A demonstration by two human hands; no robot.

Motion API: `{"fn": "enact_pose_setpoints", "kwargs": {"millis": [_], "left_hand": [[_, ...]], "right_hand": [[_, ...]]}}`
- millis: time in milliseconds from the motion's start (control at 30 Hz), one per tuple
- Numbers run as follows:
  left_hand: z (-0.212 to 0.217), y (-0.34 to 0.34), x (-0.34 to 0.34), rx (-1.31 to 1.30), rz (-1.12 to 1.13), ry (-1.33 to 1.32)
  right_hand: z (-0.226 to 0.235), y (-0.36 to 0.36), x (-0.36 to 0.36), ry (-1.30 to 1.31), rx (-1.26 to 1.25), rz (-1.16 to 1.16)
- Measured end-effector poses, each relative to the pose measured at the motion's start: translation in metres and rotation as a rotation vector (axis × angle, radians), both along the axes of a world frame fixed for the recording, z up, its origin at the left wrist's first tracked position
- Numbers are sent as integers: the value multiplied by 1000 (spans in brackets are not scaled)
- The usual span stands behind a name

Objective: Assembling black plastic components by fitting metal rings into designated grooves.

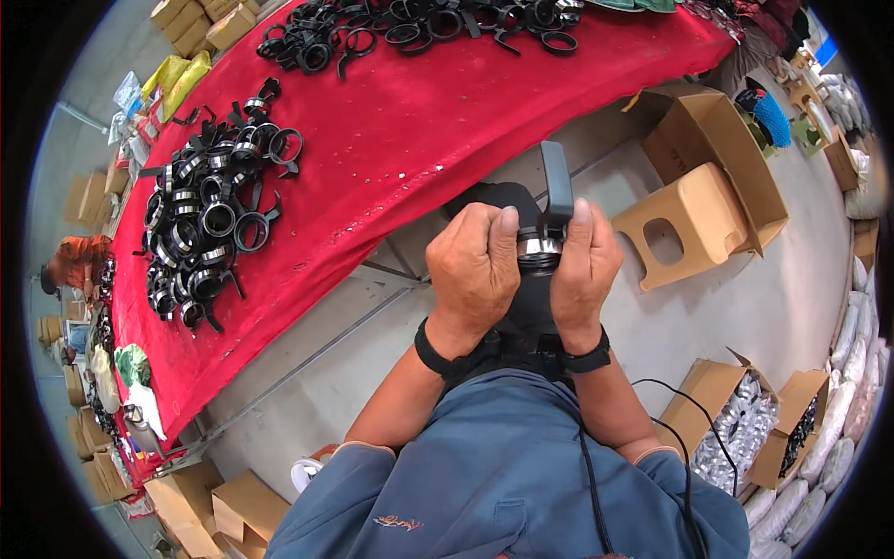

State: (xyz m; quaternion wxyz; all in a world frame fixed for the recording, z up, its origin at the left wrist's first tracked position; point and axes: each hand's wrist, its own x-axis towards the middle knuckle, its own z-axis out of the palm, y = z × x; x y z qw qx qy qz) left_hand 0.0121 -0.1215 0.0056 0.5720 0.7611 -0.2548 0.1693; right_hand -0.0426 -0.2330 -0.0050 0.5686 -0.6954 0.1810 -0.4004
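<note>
In front of my body I hold a black ring part with a silver metal band [540, 248] between my two hands. Its flat dark grey handle [557, 182] sticks up and away from me. My left hand [472, 270] is closed at the left side of the ring, thumb pointing up along it. On the opposite side my right hand [585, 270] is closed too, its thumb beside the base of the handle. Curled fingers hide the ring's sides. Black bands circle both wrists.
A red-covered table [372, 177] curves across the far left. On it lie a pile of black ring parts with silver bands [209, 210] and a pile of plain black ones [410, 28]. An open carton [726, 158] stands at right; a box of silver parts [740, 429] sits lower right.
</note>
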Motion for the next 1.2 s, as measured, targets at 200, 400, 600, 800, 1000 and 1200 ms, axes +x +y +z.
{"fn": "enact_pose_setpoints", "kwargs": {"millis": [200, 400, 600, 800, 1000, 1200], "left_hand": [[-2, -1, -3, 90, 2, -260], [-3, -15, -9, 13, -14, -323], [-7, -20, -5, -34, -2, -317], [-5, -11, 0, -5, -17, -268], [16, 44, 4, 124, -193, 19], [40, 141, 116, 436, 162, -376]], "right_hand": [[-1, -2, 2, 6, 76, 32], [-10, -16, -2, -92, 179, -39], [1, -10, 5, -91, 219, -100], [-11, -11, 18, -45, 245, -54], [-19, -7, 38, 43, 292, 89], [-20, 15, 58, 41, 304, 354]]}}
